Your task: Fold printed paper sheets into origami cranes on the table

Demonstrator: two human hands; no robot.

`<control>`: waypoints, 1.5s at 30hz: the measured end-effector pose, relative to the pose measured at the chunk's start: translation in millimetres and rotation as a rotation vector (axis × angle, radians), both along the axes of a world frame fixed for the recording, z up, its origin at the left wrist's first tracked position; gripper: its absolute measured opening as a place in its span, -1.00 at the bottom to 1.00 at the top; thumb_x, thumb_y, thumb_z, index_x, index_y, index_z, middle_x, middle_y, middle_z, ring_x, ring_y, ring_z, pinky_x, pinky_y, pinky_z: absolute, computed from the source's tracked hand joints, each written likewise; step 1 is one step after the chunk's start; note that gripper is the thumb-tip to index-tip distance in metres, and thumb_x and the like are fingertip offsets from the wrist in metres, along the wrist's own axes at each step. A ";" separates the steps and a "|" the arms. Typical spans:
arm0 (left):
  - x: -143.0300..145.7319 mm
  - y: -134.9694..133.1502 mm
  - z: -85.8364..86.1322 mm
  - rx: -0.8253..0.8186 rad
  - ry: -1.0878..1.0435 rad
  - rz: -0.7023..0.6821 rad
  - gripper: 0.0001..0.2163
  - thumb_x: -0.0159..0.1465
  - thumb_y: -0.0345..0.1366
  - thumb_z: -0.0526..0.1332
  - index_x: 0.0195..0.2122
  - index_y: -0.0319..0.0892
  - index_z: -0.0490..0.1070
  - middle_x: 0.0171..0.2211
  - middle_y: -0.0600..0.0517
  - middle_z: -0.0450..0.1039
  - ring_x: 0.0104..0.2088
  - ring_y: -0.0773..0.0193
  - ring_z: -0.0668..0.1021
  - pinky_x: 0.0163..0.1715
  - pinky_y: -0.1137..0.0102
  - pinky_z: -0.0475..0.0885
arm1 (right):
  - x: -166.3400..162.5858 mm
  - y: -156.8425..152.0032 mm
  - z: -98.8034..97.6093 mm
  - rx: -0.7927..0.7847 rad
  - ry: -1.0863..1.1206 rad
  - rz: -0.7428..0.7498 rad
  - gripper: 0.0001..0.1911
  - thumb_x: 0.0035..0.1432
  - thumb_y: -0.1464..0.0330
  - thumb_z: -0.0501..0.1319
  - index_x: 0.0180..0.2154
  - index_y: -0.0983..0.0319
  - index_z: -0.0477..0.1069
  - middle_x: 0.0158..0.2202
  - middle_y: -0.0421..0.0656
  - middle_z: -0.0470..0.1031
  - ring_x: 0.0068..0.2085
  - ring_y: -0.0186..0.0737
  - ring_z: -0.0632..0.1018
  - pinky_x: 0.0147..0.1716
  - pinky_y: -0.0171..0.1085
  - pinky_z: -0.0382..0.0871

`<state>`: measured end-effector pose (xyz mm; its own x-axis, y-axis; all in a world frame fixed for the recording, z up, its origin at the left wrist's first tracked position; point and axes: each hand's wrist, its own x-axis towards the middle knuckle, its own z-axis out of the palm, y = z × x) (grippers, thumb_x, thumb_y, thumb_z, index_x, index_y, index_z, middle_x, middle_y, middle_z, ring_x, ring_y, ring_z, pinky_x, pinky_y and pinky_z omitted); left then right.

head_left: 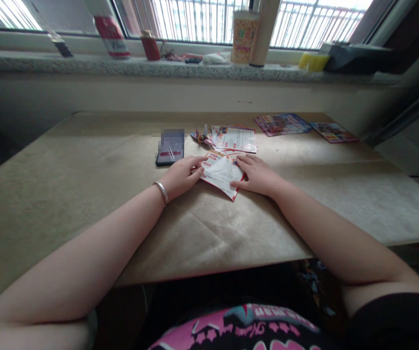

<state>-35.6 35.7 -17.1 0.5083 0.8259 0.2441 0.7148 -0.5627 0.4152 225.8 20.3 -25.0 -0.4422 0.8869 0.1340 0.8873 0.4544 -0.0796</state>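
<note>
Bare hands on a white, red-edged printed paper sheet (221, 171), beige table (195, 238).
Right hand (258, 176): thumb and fingers spread on its right side. Left hand (182, 176): at left edge, can't tell if pinching. Beyond: black rectangular phone (173, 149), white-and-red paper pile (236, 139), glossy multicoloured leaflets (286, 124).

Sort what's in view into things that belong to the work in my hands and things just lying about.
Part of the work:
- creased printed sheet, touched by your left hand and right hand
- probably the similar sheets just beyond it

Apparently just lying about:
- phone on the table
- red-and-white can and patterned cup on the windowsill
</note>
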 end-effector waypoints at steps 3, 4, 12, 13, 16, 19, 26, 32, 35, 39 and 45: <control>-0.9 -3.2 0.4 0.096 0.139 -0.105 -0.53 0.29 -0.19 0.04 0.21 -0.22 0.26 -0.08 -0.13 0.46 -0.10 0.12 0.49 -0.01 0.22 0.38 | 1.8 0.4 -0.1 0.033 0.029 -0.009 -0.18 0.07 -0.08 0.18 0.19 0.34 0.27 0.24 0.09 0.26 0.24 0.17 0.26 0.23 0.04 0.15; -1.4 -4.0 0.0 0.134 0.185 -0.138 -0.53 0.29 -0.20 0.04 0.21 -0.21 0.26 -0.06 -0.14 0.46 -0.08 0.10 0.48 0.01 0.19 0.37 | 2.4 0.8 -0.3 0.045 0.036 -0.007 -0.21 0.07 -0.07 0.18 0.18 0.33 0.29 0.23 0.08 0.28 0.23 0.16 0.28 0.22 0.05 0.16; -13.0 0.9 0.0 0.160 0.304 -0.239 -0.61 0.33 -0.13 -0.01 0.03 -0.18 0.46 -0.03 -0.13 0.45 -0.08 0.12 0.49 -0.02 0.26 0.40 | 6.0 2.8 3.0 0.080 0.065 -0.011 -0.40 0.07 0.00 0.23 0.03 0.25 0.45 0.09 0.02 0.44 0.16 0.13 0.36 0.15 0.06 0.25; -15.5 1.8 1.3 0.153 0.305 -0.244 -0.61 0.33 -0.13 -0.01 -0.01 -0.18 0.49 -0.06 -0.13 0.46 -0.11 0.14 0.50 -0.05 0.28 0.42 | 6.8 3.0 3.9 0.081 0.068 -0.017 -0.43 0.07 0.02 0.24 0.00 0.25 0.47 0.07 0.01 0.46 0.15 0.13 0.36 0.14 0.05 0.26; -22.6 2.6 7.4 0.123 0.340 -0.242 -0.64 0.31 -0.14 0.03 -0.06 -0.15 0.54 -0.12 -0.10 0.49 -0.17 0.18 0.52 -0.09 0.32 0.43 | 10.5 3.8 5.9 0.079 0.072 -0.018 -0.50 0.10 0.06 0.23 -0.06 0.26 0.52 0.03 -0.01 0.50 0.13 0.12 0.38 0.12 0.03 0.28; -26.9 1.0 15.6 0.096 0.377 -0.235 -0.66 0.31 -0.14 0.03 -0.13 -0.12 0.57 -0.18 -0.07 0.51 -0.22 0.21 0.53 -0.13 0.35 0.43 | 14.1 4.5 7.0 0.092 0.098 -0.023 -0.57 0.12 0.11 0.23 -0.09 0.27 0.54 0.00 -0.03 0.53 0.10 0.06 0.41 0.12 -0.02 0.29; -28.4 -3.2 26.9 0.056 0.437 -0.192 -0.70 0.27 -0.11 0.09 -0.28 -0.11 0.58 -0.25 -0.03 0.51 -0.28 0.25 0.53 -0.21 0.40 0.41 | 22.5 8.6 5.2 0.117 0.153 0.028 -0.71 0.15 0.25 0.20 -0.15 0.21 0.57 -0.08 -0.09 0.57 0.02 -0.05 0.47 0.08 -0.07 0.33; -29.8 -3.7 27.6 0.099 0.482 -0.158 -0.70 0.30 -0.09 0.08 -0.27 -0.11 0.55 -0.30 -0.01 0.49 -0.34 0.28 0.50 -0.32 0.45 0.36 | 37.0 15.3 5.6 0.070 0.163 0.161 -0.74 0.20 0.32 0.15 -0.14 0.14 0.58 -0.10 -0.13 0.59 -0.07 -0.13 0.52 0.03 -0.11 0.36; -31.1 -4.0 28.2 0.143 0.540 -0.175 -0.68 0.33 -0.12 0.03 -0.21 -0.10 0.56 -0.30 -0.02 0.49 -0.35 0.29 0.50 -0.35 0.45 0.35 | 40.7 15.9 6.7 0.094 0.139 0.179 -0.70 0.18 0.36 0.16 -0.07 0.14 0.55 -0.08 -0.13 0.58 -0.06 -0.12 0.51 0.02 -0.11 0.36; -32.6 -3.5 25.9 0.201 0.573 -0.196 -0.68 0.33 -0.18 0.00 -0.18 -0.09 0.56 -0.26 -0.02 0.50 -0.31 0.26 0.52 -0.34 0.42 0.35 | 41.2 15.5 7.0 0.135 0.124 0.166 -0.69 0.19 0.37 0.16 -0.05 0.12 0.53 -0.05 -0.14 0.56 -0.06 -0.11 0.50 -0.02 -0.11 0.38; -34.0 -0.8 21.3 0.228 0.529 -0.190 -0.68 0.32 -0.23 -0.02 -0.19 -0.08 0.55 -0.24 0.00 0.51 -0.28 0.25 0.54 -0.31 0.40 0.38 | 42.7 17.2 5.9 0.160 0.121 0.162 -0.76 0.23 0.29 0.16 -0.17 0.09 0.59 -0.13 -0.16 0.60 -0.12 -0.14 0.51 -0.10 -0.16 0.39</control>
<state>-69.5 34.8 4.2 0.7422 0.6655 0.0783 0.6699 -0.7335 -0.1149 268.4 37.5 -19.1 -0.5490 0.7690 0.3274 0.7901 0.6053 -0.0969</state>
